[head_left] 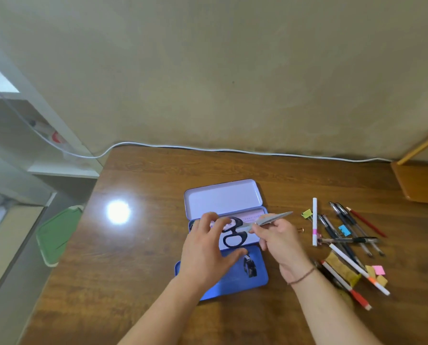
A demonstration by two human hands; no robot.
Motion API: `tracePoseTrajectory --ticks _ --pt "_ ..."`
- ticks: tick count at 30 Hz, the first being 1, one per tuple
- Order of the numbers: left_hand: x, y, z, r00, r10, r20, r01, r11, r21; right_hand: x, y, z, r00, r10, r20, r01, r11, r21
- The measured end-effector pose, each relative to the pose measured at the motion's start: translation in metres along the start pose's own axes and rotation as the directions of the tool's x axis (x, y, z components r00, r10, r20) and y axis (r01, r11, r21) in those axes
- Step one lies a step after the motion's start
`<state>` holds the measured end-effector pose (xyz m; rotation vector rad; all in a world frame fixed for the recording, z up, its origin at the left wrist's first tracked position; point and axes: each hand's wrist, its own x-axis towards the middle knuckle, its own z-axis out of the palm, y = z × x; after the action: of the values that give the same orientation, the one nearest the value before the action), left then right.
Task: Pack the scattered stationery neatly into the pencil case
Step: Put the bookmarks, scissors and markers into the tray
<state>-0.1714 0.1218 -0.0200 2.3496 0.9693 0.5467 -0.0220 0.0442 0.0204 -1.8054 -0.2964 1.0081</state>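
Head-worn view, looking forward and down.
It sits close above the brown wooden table (138, 245), facing the beige plaster wall (232, 70) behind.

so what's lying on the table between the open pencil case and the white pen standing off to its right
In the head view, a small brass-coloured pin and a yellow binder clip lie between the pencil case and the white pen. The scissors' blade tips also reach over that gap.

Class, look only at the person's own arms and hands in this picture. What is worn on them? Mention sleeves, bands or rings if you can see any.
Both forearms are bare: no sleeves show anywhere up to the picture's lower edge. The right hand has a thin dark brown cord bracelet round its wrist. The left hand and its wrist carry nothing, and no rings, watch or gloves show on either hand.
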Motion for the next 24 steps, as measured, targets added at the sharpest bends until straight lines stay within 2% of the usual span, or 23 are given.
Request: tracePoseTrajectory --ticks 2,6,8,10,12,15,20,24 --pt "0.0 -0.01 0.0 0.998 0.055 -0.026 -0.054 0.998 0.045 0.004 0.001 0.012 0.998 0.038 0.053 -0.037 0.999 -0.017" --pt "0.004 -0.023 0.002 0.999 0.043 0.017 -0.045 0.993 0.107 0.015 0.006 0.026 0.987 0.122 0.103 -0.125 0.992 0.022" --pt "0.008 -0.026 0.004 0.999 0.021 0.032 -0.025 0.99 0.137 0.021 0.007 0.03 0.99 0.13 0.058 -0.135 0.987 0.089" --pt "0.013 -0.028 0.008 0.999 -0.006 0.044 -0.003 0.98 0.201 0.031 0.005 0.03 0.992 0.119 -0.044 -0.107 0.972 0.207" --pt "0.015 -0.031 0.011 0.998 -0.032 0.055 0.015 0.962 0.272 0.04 0.005 0.031 0.984 0.119 -0.134 -0.083 0.965 0.248" --pt "0.013 -0.038 0.015 0.997 -0.055 0.059 0.031 0.939 0.342 0.051 0.012 0.034 0.978 0.168 -0.122 -0.142 0.97 0.195" --pt "0.006 -0.047 0.014 0.997 -0.045 0.065 0.021 0.941 0.338 0.061 0.022 0.033 0.966 0.258 -0.017 -0.259 0.966 0.0" --pt "0.002 -0.05 0.011 0.997 0.013 0.082 -0.041 0.931 0.363 0.06 0.021 0.028 0.964 0.266 -0.015 -0.266 0.959 -0.103"
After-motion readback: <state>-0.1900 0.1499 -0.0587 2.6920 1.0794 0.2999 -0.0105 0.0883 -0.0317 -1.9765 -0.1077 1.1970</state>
